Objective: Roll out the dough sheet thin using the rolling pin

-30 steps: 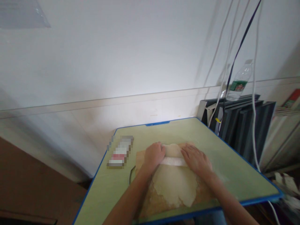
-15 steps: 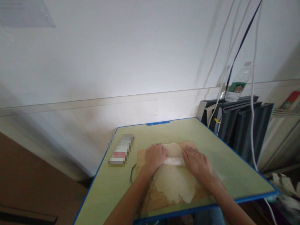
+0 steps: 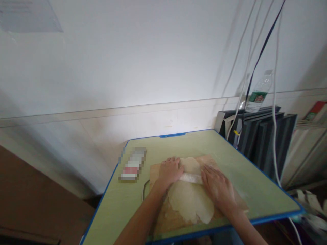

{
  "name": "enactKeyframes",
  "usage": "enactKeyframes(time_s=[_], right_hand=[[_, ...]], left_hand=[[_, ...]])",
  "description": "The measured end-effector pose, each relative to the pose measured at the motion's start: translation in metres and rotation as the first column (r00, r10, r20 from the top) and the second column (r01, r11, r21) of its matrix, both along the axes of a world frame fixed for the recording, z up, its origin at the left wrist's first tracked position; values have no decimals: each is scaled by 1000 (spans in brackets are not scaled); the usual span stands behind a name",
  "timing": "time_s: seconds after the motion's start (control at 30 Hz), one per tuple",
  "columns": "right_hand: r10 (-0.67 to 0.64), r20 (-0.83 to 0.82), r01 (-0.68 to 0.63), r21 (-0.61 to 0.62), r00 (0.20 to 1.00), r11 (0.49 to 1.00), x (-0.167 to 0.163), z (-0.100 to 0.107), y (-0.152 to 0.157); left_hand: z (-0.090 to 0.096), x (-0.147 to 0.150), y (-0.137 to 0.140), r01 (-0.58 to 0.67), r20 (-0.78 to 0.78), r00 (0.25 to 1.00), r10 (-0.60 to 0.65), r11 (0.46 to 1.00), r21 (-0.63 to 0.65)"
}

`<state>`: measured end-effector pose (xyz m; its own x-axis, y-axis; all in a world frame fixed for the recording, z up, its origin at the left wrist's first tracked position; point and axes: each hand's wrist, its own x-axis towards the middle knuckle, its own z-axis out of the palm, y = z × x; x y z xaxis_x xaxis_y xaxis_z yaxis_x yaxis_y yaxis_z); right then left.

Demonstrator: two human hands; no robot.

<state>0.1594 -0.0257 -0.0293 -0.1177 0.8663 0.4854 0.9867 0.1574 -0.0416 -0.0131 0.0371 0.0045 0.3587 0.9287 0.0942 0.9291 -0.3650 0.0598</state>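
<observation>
A wide sheet of dough (image 3: 190, 199) lies flat on a wooden board (image 3: 173, 217), its near edge ragged. Across the dough rests a floury white rolling pin (image 3: 191, 178), slightly tilted, its right end nearer to me. My left hand (image 3: 171, 170) is curled over the pin's left end, and my right hand (image 3: 217, 182) presses on its right end with the fingers pointing away from me. Both palms hide the ends of the pin. Beyond it, more dough shows between the hands. A thin curved metal handle (image 3: 143, 191) sticks out at the board's left side.
The board lies on a light green table (image 3: 153, 146) with a blue rim. A blurred-out flat object (image 3: 133, 164) is at the left. Dark panels (image 3: 263, 143) with a plastic bottle (image 3: 259, 92) on top stand at the right, and white cables (image 3: 275, 129) hang there.
The right end of the rolling pin has come slightly nearer to me, so the pin slants a little more. Both hands have shifted slightly to the right in view, still on the pin.
</observation>
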Motion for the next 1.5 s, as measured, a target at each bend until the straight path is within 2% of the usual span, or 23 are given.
enactKeyframes(time_s=[0.37, 0.53, 0.7, 0.83, 0.97, 1.13, 1.37, 1.5], right_hand=[[-45, 30, 43, 49, 999, 998, -10, -1, -21], [-99, 109, 79, 175, 989, 981, -26, -4, -46], [-76, 219, 3, 315, 973, 949, -44, -6, -66], [-48, 311, -87, 405, 949, 910, -49, -13, -70], [-42, 412, -151, 427, 910, 892, -40, -25, -69], [3, 535, -230, 359, 845, 904, -25, -38, -69], [28, 401, -217, 435, 916, 874, -21, -37, -61], [10, 184, -91, 440, 983, 893, -28, -46, -57]], left_hand=[[-5, -4, 2, 36, 25, 999, -37, 999, 34], [-10, -6, 5, 101, 55, 993, -104, 994, 43], [-7, -6, 5, 160, 45, 986, -161, 987, 36], [-5, -3, 5, 142, 25, 990, -142, 990, 8], [-6, 1, 3, 102, 30, 994, -102, 995, 24], [-6, 6, 0, 40, 56, 998, -43, 997, 68], [0, 17, 5, -5, 62, 998, 3, 1000, 26], [-1, 25, 12, -27, 77, 997, 27, 1000, 0]])
